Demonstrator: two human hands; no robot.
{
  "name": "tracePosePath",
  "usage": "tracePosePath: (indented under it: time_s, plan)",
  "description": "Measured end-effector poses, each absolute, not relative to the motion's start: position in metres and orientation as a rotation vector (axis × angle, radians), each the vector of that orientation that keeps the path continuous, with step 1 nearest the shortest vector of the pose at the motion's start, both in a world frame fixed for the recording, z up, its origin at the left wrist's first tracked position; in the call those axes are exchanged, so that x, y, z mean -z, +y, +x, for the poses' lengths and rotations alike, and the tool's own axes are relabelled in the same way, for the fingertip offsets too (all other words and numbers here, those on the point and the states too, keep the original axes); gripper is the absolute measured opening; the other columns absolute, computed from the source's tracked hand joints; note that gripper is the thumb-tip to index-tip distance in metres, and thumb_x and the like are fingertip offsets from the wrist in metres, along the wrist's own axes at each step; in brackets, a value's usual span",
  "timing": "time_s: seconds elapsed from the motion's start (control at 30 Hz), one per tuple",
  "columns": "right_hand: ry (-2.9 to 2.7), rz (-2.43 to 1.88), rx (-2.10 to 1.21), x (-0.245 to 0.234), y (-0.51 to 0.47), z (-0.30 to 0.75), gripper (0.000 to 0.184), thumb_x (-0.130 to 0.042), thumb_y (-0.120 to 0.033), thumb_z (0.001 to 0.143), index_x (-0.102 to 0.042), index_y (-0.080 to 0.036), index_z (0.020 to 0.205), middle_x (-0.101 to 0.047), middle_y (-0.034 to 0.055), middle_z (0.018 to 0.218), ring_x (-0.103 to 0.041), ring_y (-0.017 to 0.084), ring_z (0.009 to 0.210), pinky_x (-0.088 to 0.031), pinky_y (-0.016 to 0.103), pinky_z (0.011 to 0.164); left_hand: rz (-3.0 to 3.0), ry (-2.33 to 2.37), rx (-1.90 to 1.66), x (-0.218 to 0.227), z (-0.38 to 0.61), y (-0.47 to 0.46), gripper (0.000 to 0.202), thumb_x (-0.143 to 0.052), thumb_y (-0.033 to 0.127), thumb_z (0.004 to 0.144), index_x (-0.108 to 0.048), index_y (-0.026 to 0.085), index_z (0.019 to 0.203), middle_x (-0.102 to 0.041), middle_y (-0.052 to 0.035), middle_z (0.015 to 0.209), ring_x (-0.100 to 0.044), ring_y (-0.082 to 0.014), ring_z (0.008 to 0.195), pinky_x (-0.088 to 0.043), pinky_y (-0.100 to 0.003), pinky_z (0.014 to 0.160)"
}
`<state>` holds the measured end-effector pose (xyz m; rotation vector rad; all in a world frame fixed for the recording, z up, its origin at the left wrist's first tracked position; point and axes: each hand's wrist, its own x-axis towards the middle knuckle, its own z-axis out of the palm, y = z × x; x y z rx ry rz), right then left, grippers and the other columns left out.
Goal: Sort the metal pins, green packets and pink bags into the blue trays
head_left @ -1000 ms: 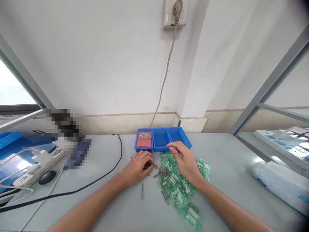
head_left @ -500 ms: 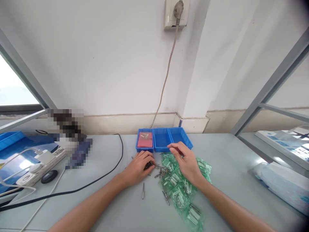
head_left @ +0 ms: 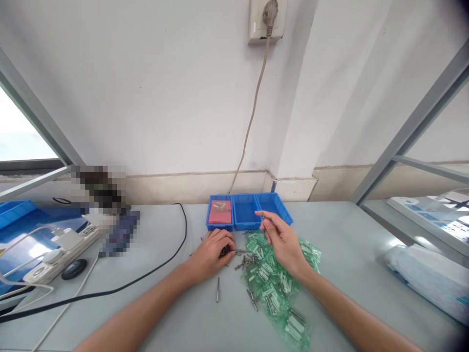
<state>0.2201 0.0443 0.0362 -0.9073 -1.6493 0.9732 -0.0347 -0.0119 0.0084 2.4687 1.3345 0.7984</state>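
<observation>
My left hand (head_left: 212,249) lies on the table with its fingers curled round a small heap of metal pins (head_left: 224,251). Raised in front of the middle and right blue bins, my right hand (head_left: 284,242) pinches a small metal pin (head_left: 263,215) between thumb and forefinger. Beneath that hand is a green plastic bag (head_left: 269,303) with several groups of pins and white strips. Loose pins (head_left: 244,264) lie between the hands. A single pin (head_left: 218,290) lies closer to me, and a few more pins (head_left: 252,299) rest at the bag's left edge.
Behind the hands stand a blue bin (head_left: 208,215) with a red card inside, a middle blue bin (head_left: 246,226) and a right blue bin (head_left: 280,201). A black cable (head_left: 146,274), a power strip (head_left: 54,261) and a mouse (head_left: 74,268) lie left. A white-blue packet (head_left: 428,278) lies right.
My right hand has turned slightly and its forefinger has straightened, so the pinched pin now shows. My left hand stays over the heap.
</observation>
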Motion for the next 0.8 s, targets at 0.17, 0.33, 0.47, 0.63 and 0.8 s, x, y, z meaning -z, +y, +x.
tracePosePath:
  time_s: [0.17,0.33,0.47,0.63,0.8]
  plan:
    - [-1.636,-0.891,-0.986,-0.033,0.0469,0.2192,0.039,-0.057,-0.05,0.107,-0.07,-0.025,0.134,-0.073,0.009,0.112,-0.051,0.016,0.062,-0.049,0.032,0.059,2.472,1.367,-0.776,-0.0096,-0.0322,-0.0125,0.006,-0.067,0.018,0.103,-0.065,0.022,0.099,-0.07,-0.0049,0.118,-0.061,-0.0232,0.105,-0.046,-0.038,0.094]
    - [-1.605,-0.951,-1.015,-0.0287,0.0494,0.22,0.036,-0.059,-0.054,0.106,-0.07,-0.023,0.119,-0.076,0.0091,0.112,-0.056,0.017,0.065,-0.05,0.033,0.062,2.472,1.34,-0.762,-0.0111,-0.0336,-0.0132,0.006,-0.062,0.022,0.107,-0.064,0.022,0.102,-0.069,-0.0061,0.12,-0.06,-0.0239,0.108,-0.046,-0.039,0.096]
    - [-1.592,-0.951,-1.0,-0.026,0.0504,0.2203,0.034,-0.063,-0.056,0.104,-0.068,-0.024,0.114,-0.075,0.0063,0.105,-0.053,0.016,0.062,-0.047,0.032,0.059,2.457,1.329,-0.761,-0.0121,-0.0344,-0.0138,0.012,-0.058,0.027,0.111,-0.064,0.022,0.103,-0.069,-0.0068,0.119,-0.059,-0.0241,0.107,-0.046,-0.04,0.096]
    - [-1.616,-0.937,-0.938,-0.0304,0.0481,0.22,0.029,-0.069,-0.052,0.101,-0.069,-0.024,0.106,-0.068,0.0028,0.09,-0.056,0.019,0.071,-0.046,0.031,0.064,2.443,1.321,-0.763,-0.0128,-0.0349,-0.0143,0.014,-0.057,0.03,0.112,-0.065,0.022,0.104,-0.069,-0.0066,0.12,-0.059,-0.024,0.108,-0.046,-0.04,0.097]
    - [-1.592,-0.95,-0.922,-0.0357,0.0448,0.2191,0.031,-0.076,-0.052,0.096,-0.069,-0.022,0.098,-0.07,0.0043,0.089,-0.061,0.02,0.075,-0.05,0.033,0.068,2.452,1.327,-0.773,-0.0129,-0.0351,-0.0143,0.015,-0.057,0.031,0.112,-0.067,0.023,0.105,-0.069,-0.0069,0.119,-0.06,-0.0243,0.107,-0.047,-0.04,0.096]
